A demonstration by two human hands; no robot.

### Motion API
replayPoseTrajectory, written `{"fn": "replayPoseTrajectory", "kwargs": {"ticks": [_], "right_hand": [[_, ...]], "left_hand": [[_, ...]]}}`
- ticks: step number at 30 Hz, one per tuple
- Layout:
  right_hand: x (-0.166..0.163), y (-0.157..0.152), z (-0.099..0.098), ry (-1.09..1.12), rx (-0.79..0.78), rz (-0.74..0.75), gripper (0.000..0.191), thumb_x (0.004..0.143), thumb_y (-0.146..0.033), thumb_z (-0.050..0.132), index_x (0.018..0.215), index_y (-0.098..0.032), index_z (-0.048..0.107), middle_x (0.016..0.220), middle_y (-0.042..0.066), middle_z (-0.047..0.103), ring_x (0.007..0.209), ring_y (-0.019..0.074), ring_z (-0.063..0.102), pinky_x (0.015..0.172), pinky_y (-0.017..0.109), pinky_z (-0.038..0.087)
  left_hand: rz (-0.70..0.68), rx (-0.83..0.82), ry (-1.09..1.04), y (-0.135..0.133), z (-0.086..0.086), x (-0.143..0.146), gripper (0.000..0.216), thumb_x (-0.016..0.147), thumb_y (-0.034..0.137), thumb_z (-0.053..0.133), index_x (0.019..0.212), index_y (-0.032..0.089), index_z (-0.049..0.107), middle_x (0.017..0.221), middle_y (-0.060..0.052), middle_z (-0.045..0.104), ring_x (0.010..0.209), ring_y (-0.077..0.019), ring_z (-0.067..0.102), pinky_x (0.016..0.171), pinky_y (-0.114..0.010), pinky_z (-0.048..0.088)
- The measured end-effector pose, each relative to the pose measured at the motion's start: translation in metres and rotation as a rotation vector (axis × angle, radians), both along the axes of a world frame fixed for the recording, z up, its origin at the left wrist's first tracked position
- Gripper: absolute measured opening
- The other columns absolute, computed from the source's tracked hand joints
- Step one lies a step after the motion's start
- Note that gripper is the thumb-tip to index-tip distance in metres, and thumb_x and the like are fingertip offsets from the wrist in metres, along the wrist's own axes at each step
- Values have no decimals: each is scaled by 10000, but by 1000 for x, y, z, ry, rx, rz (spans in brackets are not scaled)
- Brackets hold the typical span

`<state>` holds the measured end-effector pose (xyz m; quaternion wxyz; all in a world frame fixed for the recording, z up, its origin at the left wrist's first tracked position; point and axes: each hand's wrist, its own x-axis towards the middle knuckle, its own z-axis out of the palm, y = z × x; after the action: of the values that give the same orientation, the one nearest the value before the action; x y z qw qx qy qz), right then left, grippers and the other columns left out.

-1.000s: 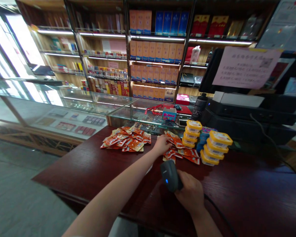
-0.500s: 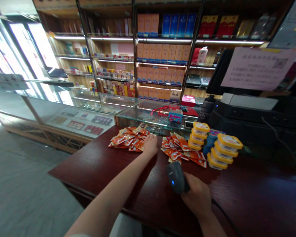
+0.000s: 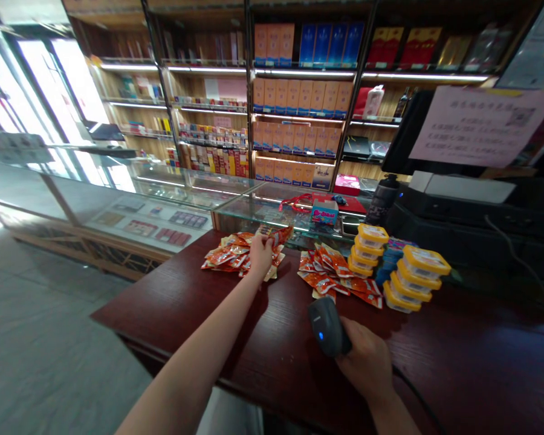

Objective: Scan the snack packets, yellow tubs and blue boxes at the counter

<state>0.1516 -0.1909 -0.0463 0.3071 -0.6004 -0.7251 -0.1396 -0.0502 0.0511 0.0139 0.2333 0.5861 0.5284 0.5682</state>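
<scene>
My left hand (image 3: pixel 260 254) is over the left pile of orange snack packets (image 3: pixel 224 254), its thumb and fingers pinched on one snack packet (image 3: pixel 281 234). That packet sticks out to the right of the fingers, raised at the back of the pile. My right hand (image 3: pixel 367 356) grips a dark barcode scanner (image 3: pixel 327 326) with a blue light on its head, and a cable trails from it to the lower right. Beyond the scanner lies a second pile of orange snack packets (image 3: pixel 320 269) on the dark wooden counter (image 3: pixel 185 308).
Yellow-lidded tubs stand in a front stack (image 3: pixel 410 290) and a back stack (image 3: pixel 365 254), right of the second pile. A glass display case (image 3: pixel 236 208) borders the counter's far edge. A monitor with a pink paper notice (image 3: pixel 476 127) and a black bottle (image 3: pixel 383 199) are at the right.
My left hand has moved left from the right edge of the left pile, and a packet now shows raised at its fingers. The scanner stays in my right hand, nearly still.
</scene>
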Motion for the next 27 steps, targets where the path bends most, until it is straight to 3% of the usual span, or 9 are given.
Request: {"fn": "replayPoseTrajectory", "kwargs": {"ticks": [4, 7, 11, 15, 20, 22, 25, 27], "right_hand": [[-2, -1, 3, 12, 9, -28, 288, 757, -206, 540, 1039, -173, 585, 931, 82, 709, 803, 220, 672, 675, 296, 484], [-3, -3, 3, 10, 30, -22, 294, 756, -207, 544, 1044, -167, 584, 928, 84, 708, 795, 222, 673, 671, 299, 487], [-4, -3, 2, -1, 21, -31, 299, 755, -206, 534, 1046, -164, 588, 924, 86, 708, 785, 227, 672, 664, 309, 489], [-1, -3, -3, -29, 12, -46, 307, 740, -180, 520, 1037, -172, 598, 934, 83, 713, 782, 220, 675, 664, 302, 490], [0, -2, -4, -38, -22, -35, 310, 753, -200, 514, 1046, -183, 612, 967, 84, 716, 811, 217, 679, 670, 289, 490], [-5, -3, 3, 13, -68, -52, 300, 771, -222, 500, 1043, -183, 620, 978, 87, 716, 830, 223, 678, 706, 301, 490], [-15, 0, 18, 128, -179, -83, 285, 767, -261, 518, 1018, -197, 638, 952, 79, 722, 814, 238, 680, 694, 307, 486], [-22, 6, 28, 265, -270, -70, 267, 749, -292, 557, 988, -222, 655, 869, 53, 730, 792, 244, 685, 658, 295, 486]], "left_hand": [[-215, -197, -707, -10, -4, -19, 143, 859, 278, 520, 858, 206, 396, 931, 6, 534, 870, -157, 651, 793, -425, 550], [-432, -209, -938, -26, -18, -33, 273, 797, 308, 634, 843, 203, 386, 986, 4, 567, 860, -158, 676, 817, -429, 551], [-502, -130, -910, -43, -31, -39, 357, 647, 313, 784, 782, 170, 486, 913, -11, 623, 854, -153, 660, 898, -396, 516], [-402, -46, -725, -49, -34, -35, 316, 582, 330, 821, 720, 131, 618, 957, -56, 659, 875, -167, 640, 860, -329, 507], [-241, -4, -547, -52, -39, -33, 316, 624, 400, 774, 603, 131, 609, 741, -43, 646, 723, -160, 628, 702, -290, 516], [-179, -17, -537, -54, -41, -33, 336, 553, 334, 820, 750, 136, 633, 807, -40, 655, 679, -145, 629, 657, -277, 518], [-151, -17, -622, -56, -43, -31, 618, 495, 246, 842, 1056, 164, 595, 1002, -70, 646, 709, -140, 650, 668, -283, 534], [-192, -8, -654, -57, -42, -29, 629, 517, 238, 828, 1093, 162, 589, 1013, -78, 654, 775, -166, 663, 717, -304, 541]]}}
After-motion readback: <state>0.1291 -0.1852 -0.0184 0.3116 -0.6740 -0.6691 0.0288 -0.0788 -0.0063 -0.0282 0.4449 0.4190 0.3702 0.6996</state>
